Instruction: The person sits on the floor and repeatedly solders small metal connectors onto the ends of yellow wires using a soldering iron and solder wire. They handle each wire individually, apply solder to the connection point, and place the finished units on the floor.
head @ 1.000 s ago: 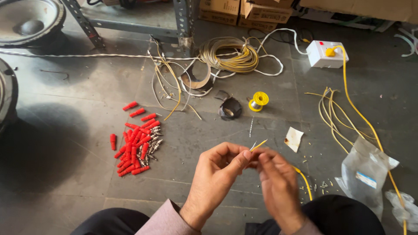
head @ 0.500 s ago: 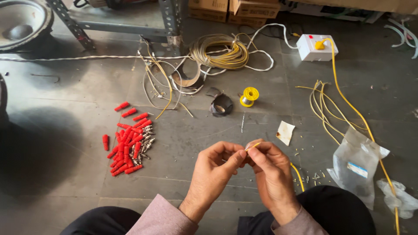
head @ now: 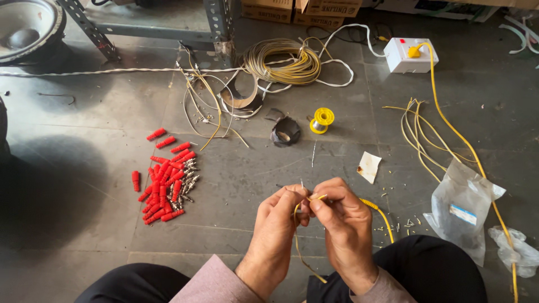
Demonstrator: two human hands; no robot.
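Observation:
My left hand (head: 279,224) and my right hand (head: 343,221) meet over the grey floor, just above my knees. Both pinch a thin yellow wire (head: 379,212) at its end, fingertips touching. The wire loops down between my wrists and also curves off to the right over my leg. A pile of red plug sleeves (head: 165,182) with small metal pins lies on the floor to the left of my left hand.
Ahead lie a coil of yellow-white cable (head: 283,62), a roll of tape (head: 236,98), a dark tape roll (head: 285,132), a yellow solder spool (head: 322,120) and a white socket box (head: 410,55). Loose yellow wires (head: 418,129) and plastic bags (head: 463,205) are right. A speaker (head: 25,25) sits far left.
My hands have stayed together on the wire end, dropping slightly toward me. The wire's short tip that stuck up a second ago is now bent over between my fingers.

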